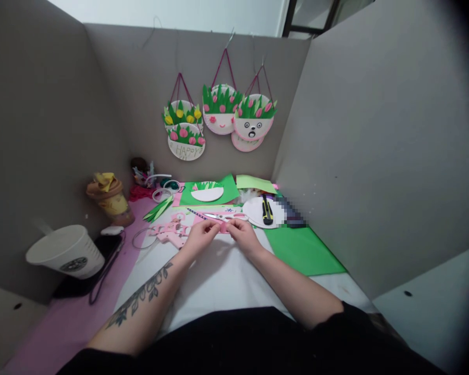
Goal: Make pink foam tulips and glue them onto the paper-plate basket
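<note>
Over the middle of the white table cover (203, 297), my left hand (201, 237) and my right hand (243, 235) come close together. Both pinch a small piece of pink paper (223, 227) between thumbs and fingertips; its exact shape is mostly hidden. Just beyond my fingers lie scissors with pale handles (238, 215), blades pointing left. A pink glue gun (174, 238) rests to the left of my left hand. Farther back, a cut white paper plate with green paper grass (207, 194) sits on a green paper sheet (230, 187).
At right, a black and yellow utility knife (267, 209) lies on a white paper plate (252, 211), near a large green sheet (305, 250). A white paper cup (64, 250) and a brown-lidded cup (111, 203) stand left. Decorated plate baskets (186, 150) hang on the grey partition (140, 104).
</note>
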`<action>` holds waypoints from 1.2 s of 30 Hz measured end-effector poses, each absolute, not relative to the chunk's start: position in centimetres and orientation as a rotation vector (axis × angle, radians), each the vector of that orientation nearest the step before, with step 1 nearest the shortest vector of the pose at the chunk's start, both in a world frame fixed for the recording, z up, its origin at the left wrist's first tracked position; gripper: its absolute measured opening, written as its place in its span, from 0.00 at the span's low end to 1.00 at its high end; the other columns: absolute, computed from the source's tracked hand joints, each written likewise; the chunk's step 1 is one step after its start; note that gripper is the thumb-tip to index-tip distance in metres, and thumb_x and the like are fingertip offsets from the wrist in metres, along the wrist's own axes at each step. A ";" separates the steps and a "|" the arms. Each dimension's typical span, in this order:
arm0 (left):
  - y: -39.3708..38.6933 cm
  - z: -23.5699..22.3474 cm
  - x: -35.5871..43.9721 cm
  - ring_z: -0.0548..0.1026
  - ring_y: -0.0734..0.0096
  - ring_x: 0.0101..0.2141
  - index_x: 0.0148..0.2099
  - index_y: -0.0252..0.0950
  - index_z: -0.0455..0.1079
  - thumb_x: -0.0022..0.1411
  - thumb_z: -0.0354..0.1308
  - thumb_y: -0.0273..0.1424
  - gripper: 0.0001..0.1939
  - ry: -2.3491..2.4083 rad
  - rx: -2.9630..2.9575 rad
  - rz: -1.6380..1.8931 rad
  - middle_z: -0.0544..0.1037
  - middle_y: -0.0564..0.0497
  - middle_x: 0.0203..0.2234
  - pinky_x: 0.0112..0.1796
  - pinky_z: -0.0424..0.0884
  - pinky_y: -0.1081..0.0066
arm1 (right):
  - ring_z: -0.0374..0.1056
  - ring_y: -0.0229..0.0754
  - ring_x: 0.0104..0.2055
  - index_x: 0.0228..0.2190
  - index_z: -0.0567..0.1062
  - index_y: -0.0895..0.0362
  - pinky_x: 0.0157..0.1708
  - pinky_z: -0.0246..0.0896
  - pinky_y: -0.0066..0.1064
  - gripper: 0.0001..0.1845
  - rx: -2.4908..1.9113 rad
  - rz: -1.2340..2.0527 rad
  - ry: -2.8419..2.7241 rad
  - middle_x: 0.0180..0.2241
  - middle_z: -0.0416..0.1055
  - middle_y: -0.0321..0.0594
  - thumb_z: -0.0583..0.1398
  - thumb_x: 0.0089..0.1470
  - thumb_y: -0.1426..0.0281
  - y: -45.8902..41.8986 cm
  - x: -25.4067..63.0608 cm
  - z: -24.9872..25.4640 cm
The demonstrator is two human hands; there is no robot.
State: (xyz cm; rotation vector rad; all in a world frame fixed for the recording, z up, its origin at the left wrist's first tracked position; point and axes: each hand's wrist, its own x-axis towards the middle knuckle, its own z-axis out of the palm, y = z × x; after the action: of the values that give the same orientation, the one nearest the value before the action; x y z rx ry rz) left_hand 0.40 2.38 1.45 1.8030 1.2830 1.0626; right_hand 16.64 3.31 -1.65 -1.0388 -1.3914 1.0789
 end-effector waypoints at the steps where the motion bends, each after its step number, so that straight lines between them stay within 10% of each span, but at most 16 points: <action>1: 2.4 1.5 0.4 0.71 0.70 0.29 0.31 0.33 0.73 0.56 0.54 0.37 0.12 1.271 1.806 1.061 0.76 0.52 0.25 0.31 0.66 0.73 | 0.51 0.34 0.20 0.21 0.70 0.57 0.23 0.47 0.27 0.08 -1.028 1.090 -1.393 0.16 0.58 0.29 0.59 0.47 0.67 3.3 16.6 -1.7; 36: 2.7 0.4 0.4 0.66 0.73 0.25 0.28 0.32 0.70 0.57 0.54 0.43 0.18 1.255 1.862 0.960 0.71 0.53 0.21 0.27 0.60 0.73 | 0.51 0.33 0.21 0.20 0.67 0.57 0.23 0.47 0.26 0.14 -0.988 1.087 -1.408 0.16 0.58 0.29 0.61 0.49 0.63 3.4 16.3 -2.5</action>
State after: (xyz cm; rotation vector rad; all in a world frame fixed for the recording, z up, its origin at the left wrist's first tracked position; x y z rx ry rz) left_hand 0.44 2.72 0.45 1.8620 1.2551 0.9597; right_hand 16.28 3.38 -2.46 -0.9881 -1.4080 1.0868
